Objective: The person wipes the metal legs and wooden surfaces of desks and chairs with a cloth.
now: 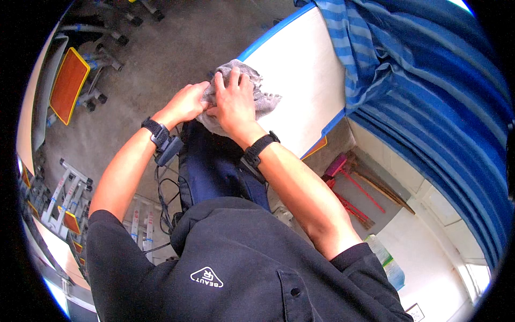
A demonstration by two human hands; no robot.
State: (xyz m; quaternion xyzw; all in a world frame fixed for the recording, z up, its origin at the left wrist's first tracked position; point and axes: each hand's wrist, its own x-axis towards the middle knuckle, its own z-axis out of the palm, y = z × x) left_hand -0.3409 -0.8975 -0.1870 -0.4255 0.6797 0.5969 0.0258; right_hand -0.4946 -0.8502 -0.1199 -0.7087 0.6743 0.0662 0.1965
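Note:
A crumpled grey cloth (268, 102) lies over the near left corner of a white tabletop (301, 76) with blue edging. My right hand (235, 100) rests on top of the cloth, fingers spread and pressing it. To its left, my left hand (191, 100) pinches a bunched part of the same cloth just beyond the table's edge. Part of the cloth hangs down from the corner, in front of my dark trousers. Each wrist wears a black strap with a device on it.
Blue striped curtains (402, 80) drape over the table's far right end. Brooms with red handles (354, 209) lie on the floor at right. Metal-legged furniture (68, 197) stands at left, near an orange panel with a yellow edge (69, 85). Black cables (163, 197) hang beside my legs.

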